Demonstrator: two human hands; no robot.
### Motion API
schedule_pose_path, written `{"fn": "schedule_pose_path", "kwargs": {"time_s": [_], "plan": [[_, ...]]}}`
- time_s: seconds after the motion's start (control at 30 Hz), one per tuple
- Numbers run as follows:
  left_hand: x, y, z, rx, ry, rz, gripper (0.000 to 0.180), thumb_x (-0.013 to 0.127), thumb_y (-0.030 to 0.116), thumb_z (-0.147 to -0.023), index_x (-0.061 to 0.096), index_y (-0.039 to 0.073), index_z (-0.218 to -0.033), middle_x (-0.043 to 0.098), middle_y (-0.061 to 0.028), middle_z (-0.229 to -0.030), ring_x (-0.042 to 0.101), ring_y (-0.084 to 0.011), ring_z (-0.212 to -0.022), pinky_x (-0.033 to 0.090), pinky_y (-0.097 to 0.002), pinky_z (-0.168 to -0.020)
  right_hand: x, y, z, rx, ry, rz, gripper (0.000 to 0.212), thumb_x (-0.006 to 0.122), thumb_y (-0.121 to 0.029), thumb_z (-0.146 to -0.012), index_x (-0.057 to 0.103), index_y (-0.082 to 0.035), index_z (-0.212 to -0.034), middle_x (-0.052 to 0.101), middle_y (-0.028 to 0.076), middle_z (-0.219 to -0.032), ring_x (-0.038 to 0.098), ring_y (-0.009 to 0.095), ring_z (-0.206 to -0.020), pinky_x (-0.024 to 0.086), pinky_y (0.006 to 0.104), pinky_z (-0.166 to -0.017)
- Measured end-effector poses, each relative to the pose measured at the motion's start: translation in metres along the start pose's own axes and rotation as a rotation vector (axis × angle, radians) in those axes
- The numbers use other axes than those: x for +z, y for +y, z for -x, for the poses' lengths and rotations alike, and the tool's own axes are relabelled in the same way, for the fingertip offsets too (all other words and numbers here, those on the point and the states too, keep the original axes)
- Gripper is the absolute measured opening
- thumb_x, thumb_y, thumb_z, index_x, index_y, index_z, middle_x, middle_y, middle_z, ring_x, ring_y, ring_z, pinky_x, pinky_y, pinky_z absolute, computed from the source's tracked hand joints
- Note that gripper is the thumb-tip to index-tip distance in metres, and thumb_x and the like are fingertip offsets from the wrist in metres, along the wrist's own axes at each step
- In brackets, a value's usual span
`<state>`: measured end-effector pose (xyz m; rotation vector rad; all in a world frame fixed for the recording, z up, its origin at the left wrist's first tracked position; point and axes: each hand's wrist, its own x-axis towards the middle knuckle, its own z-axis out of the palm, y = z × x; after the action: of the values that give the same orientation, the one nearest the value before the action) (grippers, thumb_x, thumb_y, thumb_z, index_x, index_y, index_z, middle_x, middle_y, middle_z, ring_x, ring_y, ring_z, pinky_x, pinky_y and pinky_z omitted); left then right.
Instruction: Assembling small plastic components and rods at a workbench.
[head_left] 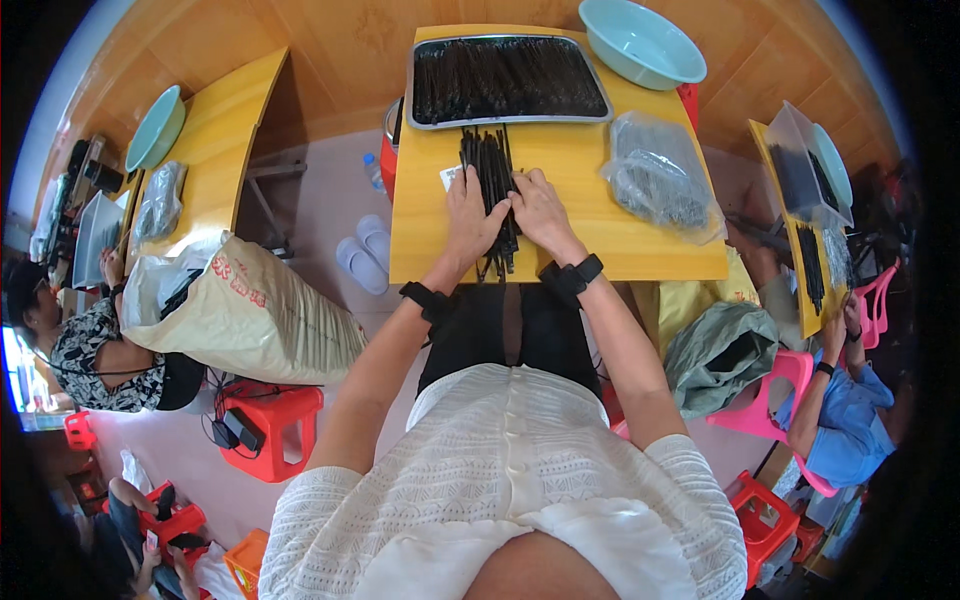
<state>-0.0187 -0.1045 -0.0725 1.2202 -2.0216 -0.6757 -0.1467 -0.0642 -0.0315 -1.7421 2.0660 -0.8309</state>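
Observation:
A loose bundle of thin black sticks (490,160) lies lengthwise on the yellow table (430,250), its near ends uneven and close to the front edge. My left hand (470,215) is closed against the bundle's left side, thumb across the top. From the right, my right hand (543,212) grips the same bundle with bent fingers, its thumb close to the left thumb. Just beyond, a metal tray (510,124) holds a thick layer of similar dark sticks. A small white label (449,179) shows partly beside my left fingers.
A clear plastic bag of dark pieces (660,175) lies right of my hands. Behind it stands a light blue basin (645,45). A large woven sack (260,310) leans at the left, and a green bag (720,355) sits at the right. Co-workers sit at side tables.

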Motion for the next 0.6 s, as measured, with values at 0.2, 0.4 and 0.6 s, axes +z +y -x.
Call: {"fn": "schedule_pose_path", "kwargs": {"time_s": [0.2,0.4,0.6], "plan": [[-0.015,0.006,-0.003,-0.075,-0.058,0.483,0.068,0.053,0.029,-0.084,0.021,-0.007,-0.133,0.031,-0.0257,-0.129,0.026,-0.0357,-0.124,0.019,-0.0393,-0.103,-0.011,0.014,0.007,-0.218,0.096,-0.218,0.035,0.049,-0.013,-0.083,0.048,0.001,-0.116,0.05,0.017,-0.101,0.052,0.032,-0.098,0.041,0.0375,-0.083],[-0.037,0.006,0.002,-0.19,-0.101,0.671,0.058,0.045,0.028,-0.09,0.025,-0.006,-0.132,0.033,-0.0211,-0.129,0.028,-0.0303,-0.124,0.021,-0.0337,-0.103,-0.047,-0.032,0.089,-0.268,0.174,-0.227,0.016,0.062,-0.009,-0.073,0.058,0.0,-0.086,0.053,0.013,-0.069,0.055,0.028,-0.066,0.043,0.0355,-0.058],[-0.036,0.0,0.005,-0.159,-0.125,0.652,0.057,0.042,0.029,-0.091,0.024,-0.007,-0.132,0.03,-0.0199,-0.132,0.026,-0.0291,-0.126,0.018,-0.032,-0.104,-0.024,-0.039,0.119,-0.266,0.095,-0.188,0.032,0.066,-0.007,-0.07,0.057,-0.004,-0.101,0.052,0.009,-0.07,0.054,0.022,-0.057,0.043,0.0297,-0.051]]}}
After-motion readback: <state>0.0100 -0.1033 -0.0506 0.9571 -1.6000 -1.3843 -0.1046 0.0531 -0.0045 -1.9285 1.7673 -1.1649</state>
